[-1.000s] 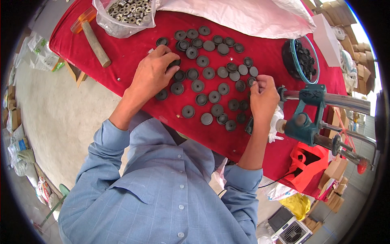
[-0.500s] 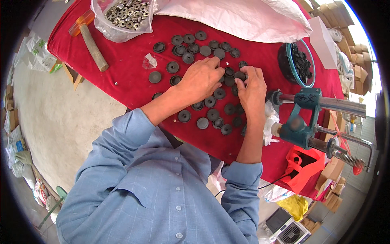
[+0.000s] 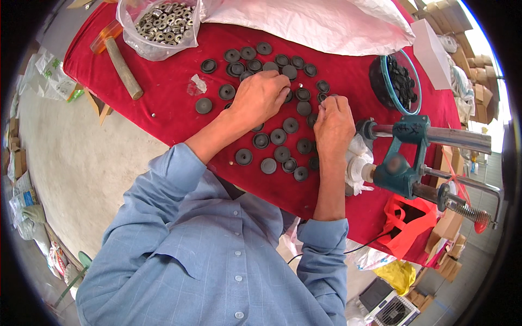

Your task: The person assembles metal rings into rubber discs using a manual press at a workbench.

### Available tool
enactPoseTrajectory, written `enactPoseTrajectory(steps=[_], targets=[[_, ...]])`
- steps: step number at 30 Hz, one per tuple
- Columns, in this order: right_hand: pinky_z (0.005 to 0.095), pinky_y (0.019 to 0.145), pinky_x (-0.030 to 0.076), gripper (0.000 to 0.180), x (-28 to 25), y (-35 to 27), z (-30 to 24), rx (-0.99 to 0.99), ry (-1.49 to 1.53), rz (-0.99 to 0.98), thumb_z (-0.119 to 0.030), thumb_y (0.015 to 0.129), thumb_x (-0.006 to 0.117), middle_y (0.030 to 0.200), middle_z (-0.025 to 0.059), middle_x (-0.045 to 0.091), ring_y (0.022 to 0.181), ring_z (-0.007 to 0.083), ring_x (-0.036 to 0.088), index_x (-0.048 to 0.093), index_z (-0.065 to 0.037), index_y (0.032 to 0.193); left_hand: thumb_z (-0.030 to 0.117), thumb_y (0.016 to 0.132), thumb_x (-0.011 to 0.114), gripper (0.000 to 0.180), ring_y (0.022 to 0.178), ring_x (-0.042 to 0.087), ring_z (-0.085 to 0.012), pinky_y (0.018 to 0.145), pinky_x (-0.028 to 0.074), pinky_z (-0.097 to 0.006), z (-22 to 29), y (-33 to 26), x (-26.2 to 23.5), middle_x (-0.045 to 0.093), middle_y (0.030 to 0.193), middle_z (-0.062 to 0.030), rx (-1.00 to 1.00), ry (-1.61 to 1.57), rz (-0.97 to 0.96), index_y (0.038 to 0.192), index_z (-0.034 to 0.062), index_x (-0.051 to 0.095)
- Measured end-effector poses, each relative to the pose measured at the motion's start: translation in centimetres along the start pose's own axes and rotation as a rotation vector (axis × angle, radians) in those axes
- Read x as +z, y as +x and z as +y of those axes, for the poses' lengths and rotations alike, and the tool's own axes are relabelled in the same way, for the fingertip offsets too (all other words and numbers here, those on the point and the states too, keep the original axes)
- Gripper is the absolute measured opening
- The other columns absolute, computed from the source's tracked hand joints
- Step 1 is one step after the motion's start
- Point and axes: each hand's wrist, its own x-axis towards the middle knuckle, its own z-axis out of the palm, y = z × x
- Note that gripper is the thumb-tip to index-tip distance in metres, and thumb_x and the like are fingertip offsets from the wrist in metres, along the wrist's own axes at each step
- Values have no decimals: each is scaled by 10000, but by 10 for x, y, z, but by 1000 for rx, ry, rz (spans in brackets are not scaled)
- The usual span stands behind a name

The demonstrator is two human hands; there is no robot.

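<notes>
Plainly, hands: the left hand [image 3: 261, 98] lay knuckles up on the red cloth-covered table [image 3: 163, 103], fingers curled down onto the scattered dark round rubber discs [image 3: 278, 136]; whether it pinched one could not be told.
Right hand: the right hand [image 3: 333, 124] sat at three o'clock of the left, fingertips drawn together at its top edge, seemingly nipping something small that its knuckles hid.
Discs: spread across the middle of the cloth, mostly apart, some touching, several under both palms.
Risk: a forearm sweeping sideways might, I judged, push the nearest discs off the table's near edge at six o'clock, since they lay loose.
Risk two: the right wrist rested just beside the teal metal hand press [image 3: 405, 157], so a quick pull back could knock it.
Around: a clear plastic bag of small metal rings [image 3: 163, 22] at eleven o'clock, a wooden-handled mallet [image 3: 120, 62] at ten, a dark bowl with a teal rim [image 3: 399, 81] holding more discs at two, a white sack [image 3: 321, 24] at twelve.
In the way: the white rag [image 3: 359, 163] bunched against the press crowded the right wrist.
</notes>
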Motion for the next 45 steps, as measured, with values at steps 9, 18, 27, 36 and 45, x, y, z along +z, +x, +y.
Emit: enactPoseTrajectory(steps=[9,18,27,36,45], targets=[[478,833,491,270,-3,-11,-22,56,152,-73,-188,869,835,1047,101,655,979,328,645,736,-68,1089,117,905,758,138,886,696,-362,735,574,-481,-2,6,-3,669,935,-136,25,109,73,1016,35,744],[455,836,511,236,-12,-12,-26,-26,299,-54,-69,834,817,1017,96,648,952,324,655,686,-71,1031,79,836,819,324,1021,656,-371,865,566,-479,-13,26,11,613,1113,-171,134,147,12,1132,-1,713],[481,839,558,206,-23,8,4,227,243,30,0,888,733,1088,173,666,1002,385,688,698,-36,1088,37,790,848,398,908,668,-329,811,575,-433,-10,33,-1,623,1077,-146,-39,-111,-63,1147,16,676],[504,835,546,241,-13,20,30,383,225,-153,23,862,753,1105,185,661,977,403,685,670,-30,1083,104,833,840,380,847,712,-210,774,600,-345,-20,25,-57,715,1059,-108,-120,-345,73,1186,42,712],[495,829,555,233,-29,4,28,170,-37,-124,52,860,670,1065,169,675,976,406,689,698,-38,1073,73,870,819,352,888,706,-164,817,565,-315,-54,-24,-127,722,1020,-75,-343,-60,74,1187,16,676]])
